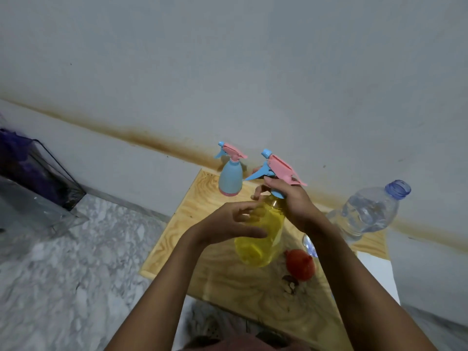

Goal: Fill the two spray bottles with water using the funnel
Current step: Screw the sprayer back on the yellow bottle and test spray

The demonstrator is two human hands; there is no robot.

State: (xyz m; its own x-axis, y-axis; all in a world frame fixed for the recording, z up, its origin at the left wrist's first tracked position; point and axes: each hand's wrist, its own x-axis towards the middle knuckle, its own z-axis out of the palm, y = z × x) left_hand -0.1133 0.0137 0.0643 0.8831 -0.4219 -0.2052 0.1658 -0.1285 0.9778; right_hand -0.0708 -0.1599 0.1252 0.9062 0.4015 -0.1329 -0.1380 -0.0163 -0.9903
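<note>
A yellow spray bottle (263,239) stands on the wooden board (222,282) in front of me. My left hand (235,221) wraps the yellow body from the left. My right hand (291,198) grips the blue collar under its pink and blue spray head (276,165). A second spray bottle (230,177), pale blue with a pink head, stands upright at the board's far edge by the wall. A red funnel (301,266) lies on the board to the right of the yellow bottle. A clear water bottle (367,211) with an open blue neck stands at the right.
A small bottle cap (309,245) lies beside my right forearm. A clear plastic box (38,183) with purple contents stands on the marble floor at the left. The stained wall runs close behind the board. A white surface (377,277) adjoins the board on the right.
</note>
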